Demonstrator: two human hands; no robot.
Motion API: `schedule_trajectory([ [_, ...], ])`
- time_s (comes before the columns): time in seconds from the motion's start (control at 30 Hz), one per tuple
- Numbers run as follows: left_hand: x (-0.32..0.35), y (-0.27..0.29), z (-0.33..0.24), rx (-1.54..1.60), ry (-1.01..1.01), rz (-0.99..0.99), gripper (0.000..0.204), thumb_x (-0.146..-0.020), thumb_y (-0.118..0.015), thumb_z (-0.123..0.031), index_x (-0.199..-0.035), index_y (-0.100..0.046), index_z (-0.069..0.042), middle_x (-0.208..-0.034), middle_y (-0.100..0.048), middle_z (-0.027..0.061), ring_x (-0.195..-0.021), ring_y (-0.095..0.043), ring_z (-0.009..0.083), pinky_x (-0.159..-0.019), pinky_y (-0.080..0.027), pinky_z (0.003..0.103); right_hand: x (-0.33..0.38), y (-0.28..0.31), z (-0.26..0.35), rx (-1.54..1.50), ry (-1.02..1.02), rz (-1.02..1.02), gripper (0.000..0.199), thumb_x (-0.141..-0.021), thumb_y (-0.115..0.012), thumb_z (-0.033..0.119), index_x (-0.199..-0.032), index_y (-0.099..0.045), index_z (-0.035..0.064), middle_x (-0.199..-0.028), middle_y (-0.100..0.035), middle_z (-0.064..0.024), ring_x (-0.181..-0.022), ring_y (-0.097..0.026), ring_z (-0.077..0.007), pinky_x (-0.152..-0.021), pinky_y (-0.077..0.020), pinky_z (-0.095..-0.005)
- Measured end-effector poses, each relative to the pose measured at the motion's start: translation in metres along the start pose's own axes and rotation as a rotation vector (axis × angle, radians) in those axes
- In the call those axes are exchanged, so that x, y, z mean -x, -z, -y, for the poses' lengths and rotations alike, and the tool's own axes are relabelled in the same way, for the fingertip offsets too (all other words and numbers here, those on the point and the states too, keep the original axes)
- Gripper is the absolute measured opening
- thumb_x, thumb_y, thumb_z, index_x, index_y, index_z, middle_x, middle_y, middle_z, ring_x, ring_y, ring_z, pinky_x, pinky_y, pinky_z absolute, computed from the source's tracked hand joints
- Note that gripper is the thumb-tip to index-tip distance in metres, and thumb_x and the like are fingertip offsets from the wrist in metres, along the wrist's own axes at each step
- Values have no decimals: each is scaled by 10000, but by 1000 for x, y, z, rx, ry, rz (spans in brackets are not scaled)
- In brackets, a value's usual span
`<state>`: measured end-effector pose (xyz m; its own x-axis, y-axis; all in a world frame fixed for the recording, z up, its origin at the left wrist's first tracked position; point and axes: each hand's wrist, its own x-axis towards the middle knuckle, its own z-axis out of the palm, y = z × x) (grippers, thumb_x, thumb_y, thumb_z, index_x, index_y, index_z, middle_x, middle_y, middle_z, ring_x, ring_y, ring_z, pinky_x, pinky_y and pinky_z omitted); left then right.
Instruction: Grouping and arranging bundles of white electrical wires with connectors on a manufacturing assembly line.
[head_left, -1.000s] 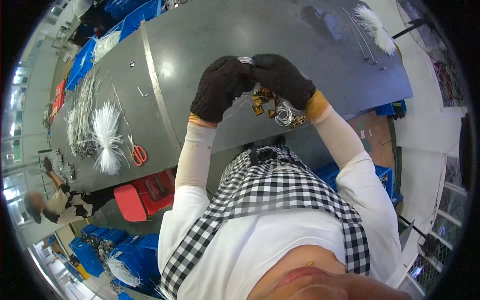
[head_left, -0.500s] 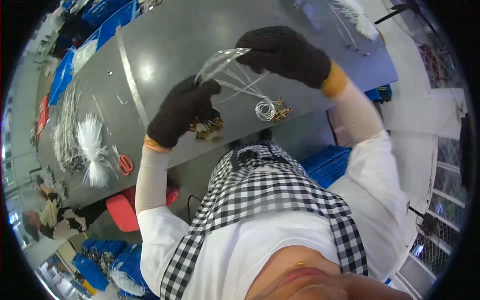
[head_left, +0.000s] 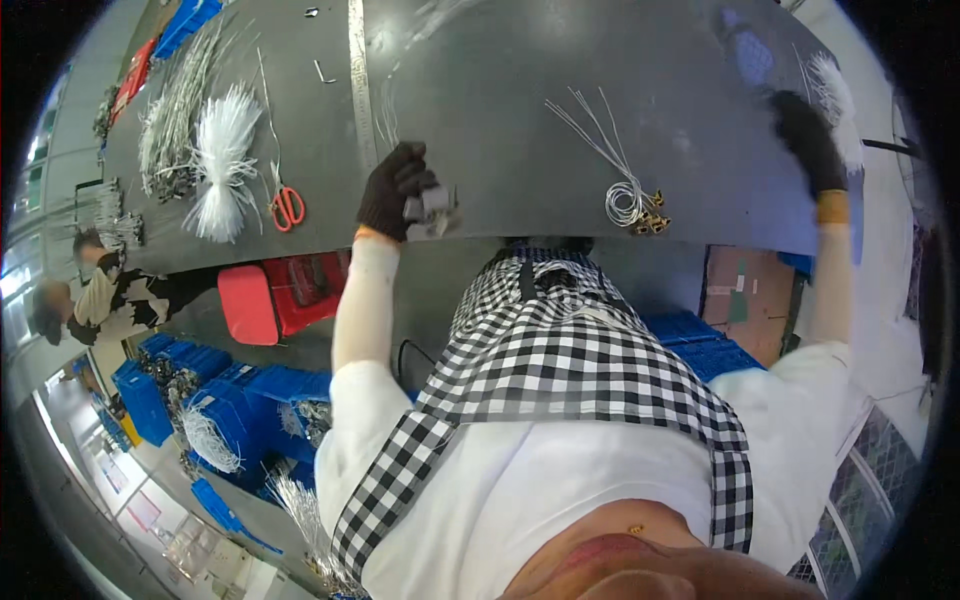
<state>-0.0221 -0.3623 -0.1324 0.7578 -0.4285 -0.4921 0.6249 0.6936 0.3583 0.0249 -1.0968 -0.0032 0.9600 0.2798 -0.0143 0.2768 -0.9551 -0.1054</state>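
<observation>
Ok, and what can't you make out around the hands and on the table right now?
All in the head view:
- Shape of the pieces at the left hand: motion blur.
- Whether the right hand holds anything: its own glove and blur hide it.
- Count of brass-coloured ends on the coiled wires: small and overlapping.
- Far end of the metal strip: cut off by the upper edge.

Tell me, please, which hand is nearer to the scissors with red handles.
Left. The left hand is a little to the right of the scissors; the right hand is much farther right, beyond the coiled wires.
</observation>
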Motion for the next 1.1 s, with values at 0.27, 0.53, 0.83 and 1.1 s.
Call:
schedule_trajectory([
  [0.27, -75, 54, 69, -987, -90, -189, 191, -963, -610, -286, -909, -665, -111, -824, -698, 84, -673, -618, 213, -642, -528, 400, 47, -163, 206, -404, -158, 151, 369, -970, -624, 289, -1208, -652, 8, -1206, -682, -209, -1113, -658, -359, -955, -516, -423],
  [0.53, -59, -19, 43, -1712, -319, -861, 511, -940, -661, -299, -1338, -612, 17, -1234, -667, 268, -1187, -624, 438, -1034, -490, 496, 102, -238, 215, -347, -460, -24, 446, -924, -650, 359, -1234, -666, 38, -1233, -679, -219, -1164, -640, -381, -1017, -491, -459],
  [0.83, -62, -97, 144, -2177, -845, 364, 560, -915, -666, -258, -1422, -546, -52, -1411, -584, 188, -1330, -531, 389, -1143, -395, 506, 48, -219, 260, -15, -484, 179, 329, -832, -693, 330, -1056, -735, 93, -998, -739, -207, -955, -722, -374, -838, -558, -472],
  [1.1, -82, -168, 215, -2052, -1094, 854, 586, -808, -728, -177, -1370, -597, -77, -1286, -640, 171, -1262, -566, 387, -1125, -421, 501, 38, -149, 226, -461, 29, 653, 367, -921, -663, 337, -1141, -747, 55, -1141, -741, -189, -974, -708, -331, -884, -541, -447],
])
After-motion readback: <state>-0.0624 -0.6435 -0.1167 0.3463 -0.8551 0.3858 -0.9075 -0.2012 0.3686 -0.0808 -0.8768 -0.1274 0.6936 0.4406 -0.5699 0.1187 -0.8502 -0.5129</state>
